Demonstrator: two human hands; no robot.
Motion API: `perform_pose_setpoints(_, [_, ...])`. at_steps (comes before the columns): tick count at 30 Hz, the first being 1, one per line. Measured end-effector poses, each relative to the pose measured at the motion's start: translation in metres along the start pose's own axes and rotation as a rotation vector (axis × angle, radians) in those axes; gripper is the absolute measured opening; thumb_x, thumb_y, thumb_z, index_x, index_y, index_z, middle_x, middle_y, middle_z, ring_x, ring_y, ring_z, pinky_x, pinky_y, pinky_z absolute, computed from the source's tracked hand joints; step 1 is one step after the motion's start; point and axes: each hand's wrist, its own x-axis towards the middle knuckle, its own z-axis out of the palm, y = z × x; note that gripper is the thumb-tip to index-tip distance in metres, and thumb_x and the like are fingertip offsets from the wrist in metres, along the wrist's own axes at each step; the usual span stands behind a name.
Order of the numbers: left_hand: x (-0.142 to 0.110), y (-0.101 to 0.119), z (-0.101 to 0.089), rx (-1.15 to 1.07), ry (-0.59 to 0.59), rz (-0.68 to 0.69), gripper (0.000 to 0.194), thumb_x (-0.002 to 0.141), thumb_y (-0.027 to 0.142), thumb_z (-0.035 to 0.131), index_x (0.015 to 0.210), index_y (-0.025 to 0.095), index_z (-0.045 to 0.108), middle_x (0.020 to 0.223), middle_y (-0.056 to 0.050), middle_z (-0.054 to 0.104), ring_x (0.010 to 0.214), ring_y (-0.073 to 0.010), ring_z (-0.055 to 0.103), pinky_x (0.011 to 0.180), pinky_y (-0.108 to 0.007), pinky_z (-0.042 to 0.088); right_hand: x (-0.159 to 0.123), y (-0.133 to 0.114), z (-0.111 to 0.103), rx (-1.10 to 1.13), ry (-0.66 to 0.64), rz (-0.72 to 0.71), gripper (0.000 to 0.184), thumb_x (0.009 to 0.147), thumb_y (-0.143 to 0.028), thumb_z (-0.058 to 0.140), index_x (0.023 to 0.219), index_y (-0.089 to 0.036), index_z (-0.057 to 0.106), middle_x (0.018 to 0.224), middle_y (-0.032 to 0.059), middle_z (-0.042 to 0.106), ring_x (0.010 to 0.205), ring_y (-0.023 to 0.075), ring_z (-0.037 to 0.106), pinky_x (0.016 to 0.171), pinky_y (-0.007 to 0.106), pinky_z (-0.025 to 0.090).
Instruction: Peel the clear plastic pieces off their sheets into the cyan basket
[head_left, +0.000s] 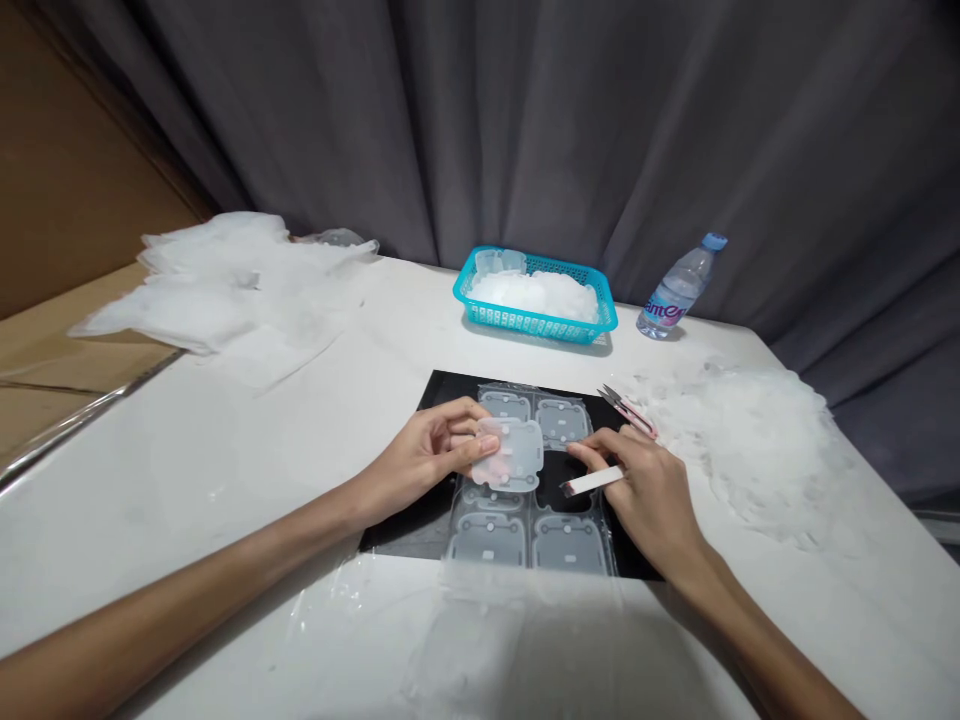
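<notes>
Between the thumb and fingers of my left hand (442,445) is a translucent plastic piece (517,455), squarish with rounded corners, raised above the sheet. My right hand (641,485) is closed on a white-handled tool (592,481) with a dark tip, its exact kind unclear. Under both hands a clear sheet of matching pieces (570,540) lies on a black mat (405,530). One place in the sheet, beside the tool's tip, is cut out and shows the black mat. Small pink-handled thread snips (630,410) lie just beyond my right hand.
A blue basket (540,325) holding a pile of translucent pieces stands at the back. Right of it is a water bottle (675,290). Plastic scraps (772,450) are heaped on the right, and stacked white sheets (217,280) lie at the back left. A grey curtain (525,120) hangs behind.
</notes>
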Motion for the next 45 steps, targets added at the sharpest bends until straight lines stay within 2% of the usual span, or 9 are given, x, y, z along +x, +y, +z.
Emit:
perform_pose_setpoints(3, [0.0,0.002,0.001,-0.014,-0.006,0.008,0.02,0.091,0.028,0.08,0.095,0.015,0.066,0.084,-0.001,0.073,0.073,-0.0099,0.07,0.066,-0.017,0.053,0.001,-0.009,-0.002,0.177,-0.043,-0.047,0.039,0.105,-0.04,0.058,0.071,-0.022,0.068,0.066,-0.0002,0.067,0.066,0.0168,0.058,0.063,0.029,0.038])
perform_pose_setpoints(8, [-0.001,0.001,0.006,-0.058,-0.036,0.023,0.019,0.094,0.028,0.077,0.097,0.015,0.063,0.084,-0.001,0.071,0.075,-0.0102,0.068,0.069,-0.018,0.051,-0.002,-0.027,-0.001,0.416,-0.107,-0.176,0.005,0.096,-0.027,0.074,0.098,-0.023,0.072,0.082,-0.0013,0.074,0.077,0.0164,0.06,0.07,0.027,0.044])
perform_pose_setpoints(14, [-0.001,-0.009,0.009,-0.085,-0.095,-0.01,0.019,0.097,0.028,0.073,0.099,0.016,0.058,0.096,-0.005,0.072,0.085,-0.0127,0.069,0.08,-0.023,0.054,-0.008,-0.031,0.004,0.292,0.103,-0.427,0.006,0.097,-0.015,0.068,0.098,-0.02,0.07,0.075,0.0009,0.071,0.069,0.0167,0.055,0.065,0.031,0.043])
perform_pose_setpoints(17, [0.0,-0.013,0.01,-0.093,-0.127,-0.022,0.019,0.097,0.028,0.072,0.1,0.016,0.057,0.096,-0.004,0.072,0.086,-0.0136,0.07,0.082,-0.025,0.055,-0.011,-0.033,0.004,0.223,0.179,-0.489,0.009,0.095,-0.012,0.068,0.099,-0.019,0.069,0.072,0.0009,0.069,0.066,0.0164,0.054,0.062,0.031,0.043])
perform_pose_setpoints(24, [0.001,-0.013,0.009,-0.12,-0.137,-0.025,0.017,0.098,0.027,0.071,0.101,0.016,0.058,0.098,-0.004,0.073,0.088,-0.0124,0.071,0.084,-0.023,0.056,-0.009,-0.035,0.002,0.163,0.205,-0.493,0.006,0.096,-0.012,0.068,0.096,-0.018,0.068,0.069,0.0013,0.066,0.065,0.0164,0.053,0.061,0.03,0.042])
perform_pose_setpoints(31, [0.0,-0.006,0.008,-0.054,-0.038,-0.048,0.019,0.103,0.034,0.065,0.109,0.017,0.06,0.101,-0.005,0.075,0.088,-0.0133,0.072,0.085,-0.024,0.059,-0.001,-0.015,0.002,-0.032,-0.031,-0.388,0.018,0.101,-0.029,0.066,0.085,-0.02,0.066,0.071,0.0009,0.066,0.069,0.0179,0.059,0.064,0.031,0.04])
perform_pose_setpoints(35, [-0.001,-0.003,0.01,-0.049,-0.032,-0.053,0.022,0.102,0.035,0.065,0.115,0.019,0.059,0.108,-0.007,0.076,0.095,-0.0158,0.072,0.09,-0.028,0.059,-0.001,-0.009,0.006,-0.105,-0.036,-0.434,0.026,0.102,-0.037,0.064,0.083,-0.02,0.064,0.072,0.0023,0.067,0.068,0.0188,0.058,0.062,0.032,0.038])
perform_pose_setpoints(40, [-0.001,-0.003,0.008,-0.052,-0.049,-0.035,0.023,0.102,0.036,0.064,0.119,0.02,0.06,0.113,-0.008,0.075,0.099,-0.0186,0.073,0.095,-0.033,0.059,0.0,-0.016,0.006,0.13,0.002,-0.35,0.017,0.104,-0.03,0.061,0.093,-0.02,0.068,0.075,0.002,0.069,0.071,0.0176,0.059,0.064,0.03,0.044])
perform_pose_setpoints(45, [-0.005,-0.002,0.008,0.007,-0.085,0.028,0.023,0.095,0.034,0.074,0.11,0.02,0.064,0.104,-0.005,0.076,0.098,-0.0196,0.073,0.092,-0.03,0.057,-0.001,-0.022,0.002,0.25,0.085,-0.41,0.011,0.103,-0.021,0.061,0.095,-0.02,0.068,0.079,0.003,0.072,0.071,0.017,0.056,0.067,0.032,0.046])
